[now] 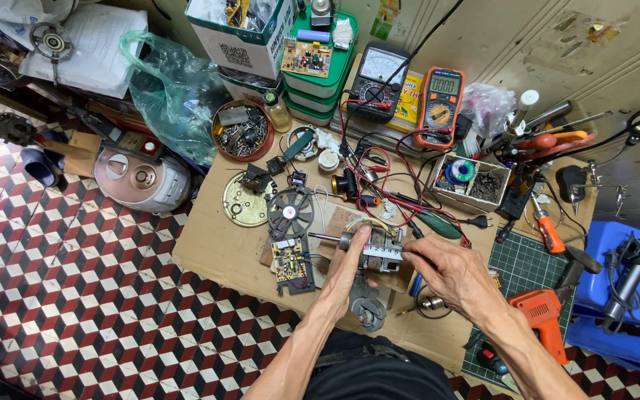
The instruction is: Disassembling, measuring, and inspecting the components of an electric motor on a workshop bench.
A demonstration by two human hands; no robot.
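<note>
Motor (376,248), small and grey with its shaft pointing toward nine o'clock, sits at the centre of the cardboard-topped bench (216,248), and both hands are on it. The left hand (350,270) grips the shaft end, thumb and fingers curled around the housing; the right hand (450,274) pinches the opposite end at three o'clock, fingertips pressed to the casing. It looks like inspection or dismantling of the motor is the step in hand. Any further handling calls for a steady hold from the left hand while the right works the fine parts, since loose wires trail close by.

At nine o'clock from the motor lies a green circuit board (291,261), with a black fan blade (290,212) at eleven. Red and black test leads (379,181) tangle at twelve, running up to an orange multimeter (440,105). An orange drill (542,315) rests at four o'clock on a green cutting mat (527,270).
</note>
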